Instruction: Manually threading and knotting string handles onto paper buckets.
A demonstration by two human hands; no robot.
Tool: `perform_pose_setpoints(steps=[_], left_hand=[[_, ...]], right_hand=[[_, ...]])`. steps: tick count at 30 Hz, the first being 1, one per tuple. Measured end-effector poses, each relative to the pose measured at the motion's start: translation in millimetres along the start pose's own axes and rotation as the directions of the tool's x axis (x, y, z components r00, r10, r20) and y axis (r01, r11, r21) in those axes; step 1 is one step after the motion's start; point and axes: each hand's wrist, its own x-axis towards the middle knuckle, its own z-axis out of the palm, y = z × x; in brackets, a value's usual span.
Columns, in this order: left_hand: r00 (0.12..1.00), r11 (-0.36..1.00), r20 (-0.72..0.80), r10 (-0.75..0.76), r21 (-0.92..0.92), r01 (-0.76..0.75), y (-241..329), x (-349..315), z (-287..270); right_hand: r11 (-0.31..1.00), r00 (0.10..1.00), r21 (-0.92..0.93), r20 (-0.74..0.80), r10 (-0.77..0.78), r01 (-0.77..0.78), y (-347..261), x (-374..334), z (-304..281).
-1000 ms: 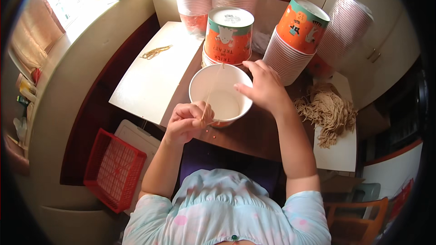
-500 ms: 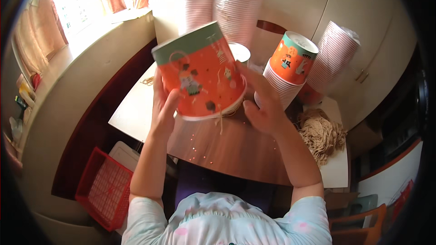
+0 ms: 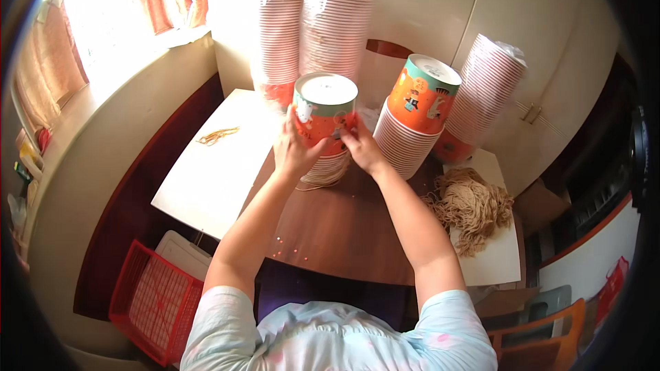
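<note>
An upside-down orange paper bucket (image 3: 317, 126) with a green band and a white base sits on a short nested stack of buckets (image 3: 326, 167) in the middle of the table. My left hand (image 3: 297, 151) is wrapped against its near left side, and my right hand (image 3: 363, 148) holds its right side, fingers slightly blurred. Tan string loops show at the stack's lower rim. To the right stands a taller stack of buckets (image 3: 407, 143), topped by another printed orange bucket (image 3: 424, 94), apart from my right hand.
Tall plastic-wrapped stacks (image 3: 337, 31) rise at the back, with another leaning stack (image 3: 489, 89) at the right. A tangled heap of tan string (image 3: 474, 203) lies on the right side. Some yellowish strands (image 3: 218, 135) lie at left. A red basket (image 3: 155, 302) stands below left.
The tilted bucket my hands held up close has moved away and down onto the short stack, base upward. Both arms now stretch farther forward.
</note>
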Motion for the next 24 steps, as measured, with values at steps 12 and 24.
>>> perform_pose_setpoints(steps=[12,24], left_hand=[[0.955,0.956,0.077,0.286,-0.086,-0.279,46.9,-57.7,-0.1],[0.993,0.988,0.111,-0.035,-0.147,0.051,138.7,22.5,153.0]], right_hand=[[0.055,0.941,-0.997,-0.066,-0.331,-0.051,-127.8,27.1,-151.1],[0.408,0.900,-0.908,-0.098,-0.425,0.094,-152.6,82.4,-168.7]])
